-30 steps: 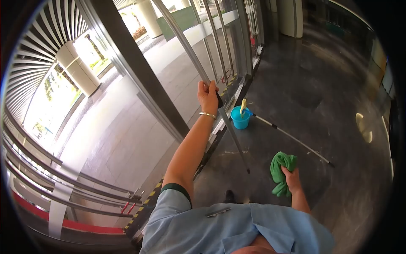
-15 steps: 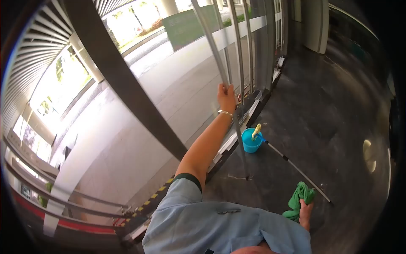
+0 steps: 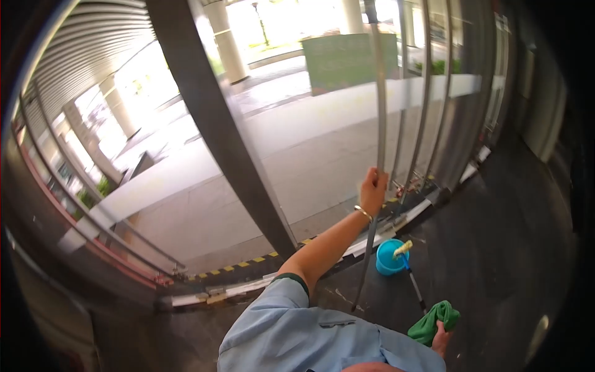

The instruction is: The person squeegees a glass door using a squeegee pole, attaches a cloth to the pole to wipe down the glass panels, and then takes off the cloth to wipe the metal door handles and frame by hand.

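Note:
My left hand (image 3: 374,191) is raised in front of the glass wall, fingers wrapped round a long metal pole (image 3: 380,99). The pole runs up past the top edge and down close to the floor; its upper end is out of view. My right hand (image 3: 441,340), low on the right, holds a bunched green cloth (image 3: 434,322). On the floor between them stands a blue bucket (image 3: 388,265). A washer with a pale yellow fluffy head (image 3: 403,249) rests in the bucket, its handle (image 3: 416,288) leaning out toward my right hand.
A wide dark frame post (image 3: 217,124) divides the glass. Several upright metal bars (image 3: 423,93) stand to the right. A floor track (image 3: 347,254) with yellow-black tape runs along the foot of the glass. Dark floor (image 3: 496,248) extends to the right.
My view has turned left, so the glass, bucket and both hands appear shifted. The pole now stands more upright in view. Both hands keep their hold.

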The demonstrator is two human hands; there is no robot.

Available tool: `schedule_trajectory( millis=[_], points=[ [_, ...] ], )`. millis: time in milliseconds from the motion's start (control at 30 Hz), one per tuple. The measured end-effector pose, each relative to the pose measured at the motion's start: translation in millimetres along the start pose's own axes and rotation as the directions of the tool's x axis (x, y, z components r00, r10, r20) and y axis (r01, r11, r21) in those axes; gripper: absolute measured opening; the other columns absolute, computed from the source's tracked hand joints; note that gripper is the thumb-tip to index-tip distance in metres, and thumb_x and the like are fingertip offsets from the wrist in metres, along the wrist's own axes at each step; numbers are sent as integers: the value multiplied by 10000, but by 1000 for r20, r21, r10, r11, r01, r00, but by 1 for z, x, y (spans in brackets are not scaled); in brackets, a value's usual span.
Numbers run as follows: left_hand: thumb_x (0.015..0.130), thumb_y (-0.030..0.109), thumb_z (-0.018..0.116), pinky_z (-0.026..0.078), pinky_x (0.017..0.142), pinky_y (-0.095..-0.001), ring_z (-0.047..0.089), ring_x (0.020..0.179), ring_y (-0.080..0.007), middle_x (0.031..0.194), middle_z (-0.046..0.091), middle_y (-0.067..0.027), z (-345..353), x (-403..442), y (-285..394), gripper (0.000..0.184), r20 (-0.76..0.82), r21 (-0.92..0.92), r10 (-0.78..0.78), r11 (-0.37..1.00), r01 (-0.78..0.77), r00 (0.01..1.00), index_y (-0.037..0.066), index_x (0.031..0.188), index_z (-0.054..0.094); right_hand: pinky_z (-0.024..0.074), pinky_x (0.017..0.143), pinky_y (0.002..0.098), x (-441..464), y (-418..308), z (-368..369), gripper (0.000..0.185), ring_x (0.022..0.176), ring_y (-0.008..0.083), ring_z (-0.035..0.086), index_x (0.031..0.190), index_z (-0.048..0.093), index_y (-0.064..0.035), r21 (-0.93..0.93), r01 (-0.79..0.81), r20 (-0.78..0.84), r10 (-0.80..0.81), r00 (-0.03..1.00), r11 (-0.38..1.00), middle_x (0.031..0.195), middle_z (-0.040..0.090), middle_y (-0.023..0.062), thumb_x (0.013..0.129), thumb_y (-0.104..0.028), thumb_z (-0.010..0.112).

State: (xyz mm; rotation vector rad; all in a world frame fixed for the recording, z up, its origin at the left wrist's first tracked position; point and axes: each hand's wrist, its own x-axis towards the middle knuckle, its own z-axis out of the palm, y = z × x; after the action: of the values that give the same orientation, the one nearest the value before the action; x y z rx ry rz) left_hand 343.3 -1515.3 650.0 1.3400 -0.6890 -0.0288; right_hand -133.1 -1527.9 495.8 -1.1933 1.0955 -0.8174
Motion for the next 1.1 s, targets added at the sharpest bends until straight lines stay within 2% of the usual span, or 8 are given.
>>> schedule_trajectory(
  millis=[267,467,500,567,633,700,800,1100],
  points=[
    [945,174,545,379,538,-228,466,601,-53,681,497,18,-82,-80,73,128,39,-29,-15,999,16,999,54,983,522,450,810,292,86,-106,105,363,942,157,566,1177,566,2,190,9,577,-119,808,982,1076,589,69,860,-169,613],
    [962,149,507,387,551,-216,457,615,-54,751,523,-1,-188,-161,132,158,113,55,-54,997,48,992,41,1078,502,447,789,262,38,-118,180,263,902,129,570,1046,635,13,-107,443,722,-236,650,890,943,629,48,859,-171,611],
    [964,144,500,391,554,-215,457,619,-56,784,543,-10,-206,-175,143,175,142,55,-65,997,57,988,39,1104,500,448,811,268,7,-133,198,263,916,136,576,1052,627,27,-24,269,789,-147,596,963,953,635,48,866,-157,604],
    [967,134,487,398,560,-213,451,622,-56,888,571,-29,-238,-202,167,222,150,24,-62,998,59,987,36,1166,487,439,852,275,-49,-152,236,270,972,149,568,1064,618,43,-5,222,896,-94,435,975,1003,622,73,875,-149,594],
    [968,119,480,435,599,-232,482,661,-69,1077,581,-53,-270,-227,188,320,168,102,-69,993,52,983,33,1274,448,428,886,284,-107,-173,277,265,1033,158,550,1076,614,51,202,289,971,-230,67,936,1083,604,104,876,-122,590],
    [948,131,528,440,598,-255,494,667,-86,947,575,-25,-296,-252,191,324,121,152,116,979,-134,986,36,1253,478,413,920,290,-160,-177,316,267,1088,157,526,1084,613,52,352,430,936,-317,-154,831,1159,583,118,867,-104,604],
    [918,177,588,457,630,-322,536,685,-144,829,608,-51,-348,-293,210,222,81,288,71,953,-91,994,31,1085,573,445,887,281,-225,-193,357,271,1036,155,563,1100,629,27,359,533,933,-289,-213,766,1131,607,113,856,-92,617],
    [870,254,646,438,611,-332,489,619,-249,670,538,-123,-437,-354,242,245,-209,651,42,751,107,977,20,895,579,497,748,250,-256,-160,403,375,838,131,614,1122,642,-30,-171,369,984,180,8,914,911,658,64,772,-134,730]
  ],
)
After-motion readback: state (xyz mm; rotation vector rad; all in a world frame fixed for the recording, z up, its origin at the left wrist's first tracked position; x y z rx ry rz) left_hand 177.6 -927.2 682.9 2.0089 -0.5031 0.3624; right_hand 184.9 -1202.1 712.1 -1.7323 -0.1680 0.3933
